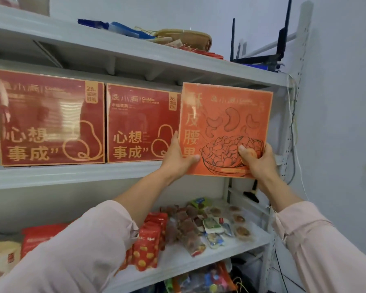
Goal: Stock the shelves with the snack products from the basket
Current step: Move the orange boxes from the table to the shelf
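Observation:
An orange cashew gift box [226,115] stands upright at the right end of the middle shelf [72,173], its lower edge at the shelf's front lip. My left hand [176,155] grips its lower left edge, thumb across the front. My right hand [256,158] holds its lower right corner, thumb pressed on the printed bowl. Two dark red gift boxes [51,117] [143,123] stand side by side to its left on the same shelf. The basket is out of view.
The shelf below holds red snack bags [146,250], small wrapped snacks [190,225] and round pastries [240,220]. The top shelf carries flat blue packages [114,28], a brown bag [190,39] and a black router [260,58]. A perforated upright [292,123] and cables run along the right wall.

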